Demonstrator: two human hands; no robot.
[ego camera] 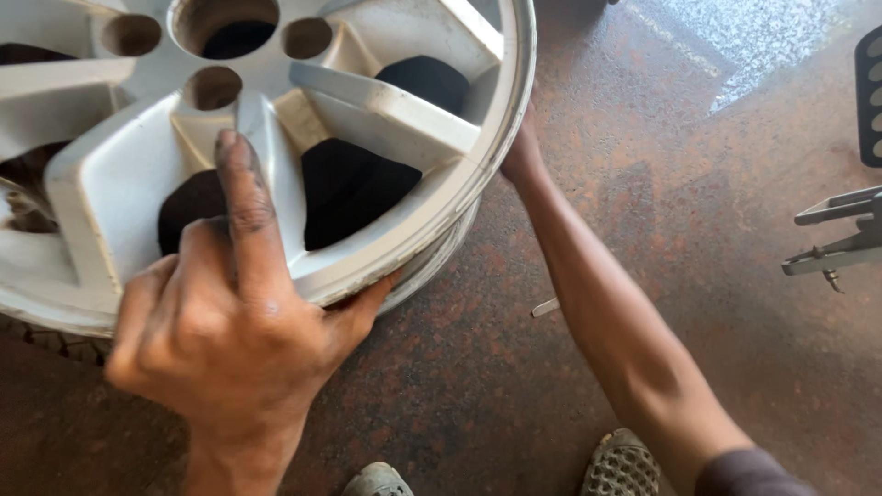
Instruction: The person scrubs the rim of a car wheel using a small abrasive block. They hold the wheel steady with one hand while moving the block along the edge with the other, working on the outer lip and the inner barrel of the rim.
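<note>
A silver alloy wheel rim [386,110] with wide spokes and several bolt holes around a centre bore fills the upper left, standing tilted on the floor. My left hand [230,321] is at its lower edge, index finger pointing up along a spoke, thumb hooked under the rim lip, the other fingers curled. My right hand [524,152] reaches behind the rim's right edge; its fingers are hidden by the rim, only the wrist and forearm show.
The floor [570,386] is rusty brown, with a wet pale patch at the upper right. A grey metal bracket of a machine [836,243] juts in from the right edge. Two sandalled feet [620,464] show at the bottom. A small pale strip [545,307] lies on the floor.
</note>
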